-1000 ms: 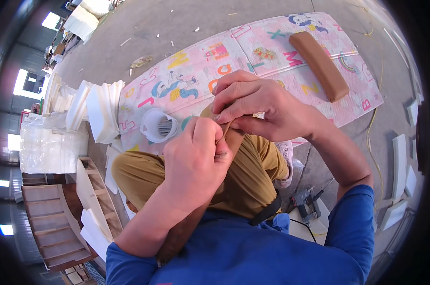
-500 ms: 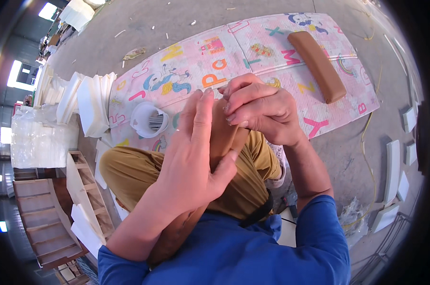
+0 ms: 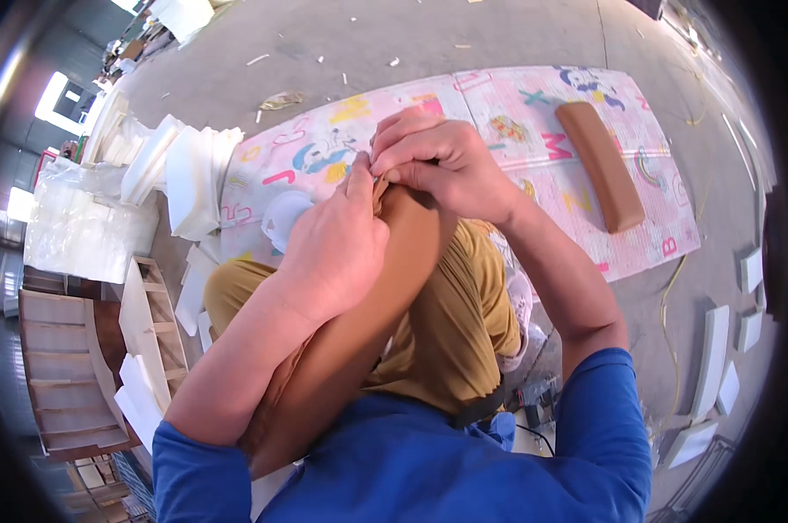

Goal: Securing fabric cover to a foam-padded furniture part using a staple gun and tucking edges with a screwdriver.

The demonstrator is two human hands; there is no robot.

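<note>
A long padded cushion (image 3: 368, 301) in smooth brown leather-like cover slants across my lap, with a gathered, folded edge along its left side. My left hand (image 3: 334, 240) is wrapped over the far end on the left, its fingers closed on the cover's folds. Against it, my right hand (image 3: 442, 166) pinches the same end from above, thumb and fingertips together on the bunched material. The fingertips of both hands nearly meet, so whatever small thing may be between them is hidden. A second brown cushion (image 3: 601, 166) lies finished-side up on the mat to the right.
A pink patterned mat (image 3: 490, 109) covers the floor ahead. On it a white bucket (image 3: 282, 218) stands partly behind my left hand. White foam pieces (image 3: 193, 179) and wooden frames (image 3: 71, 366) are at left; foam strips (image 3: 710, 357) and a yellow cord (image 3: 668, 305) at right.
The cushion has turned, showing more of its smooth side. My right hand has shifted left, and my left fingers have curled from stretched to closed on the cover. The view has shifted too.
</note>
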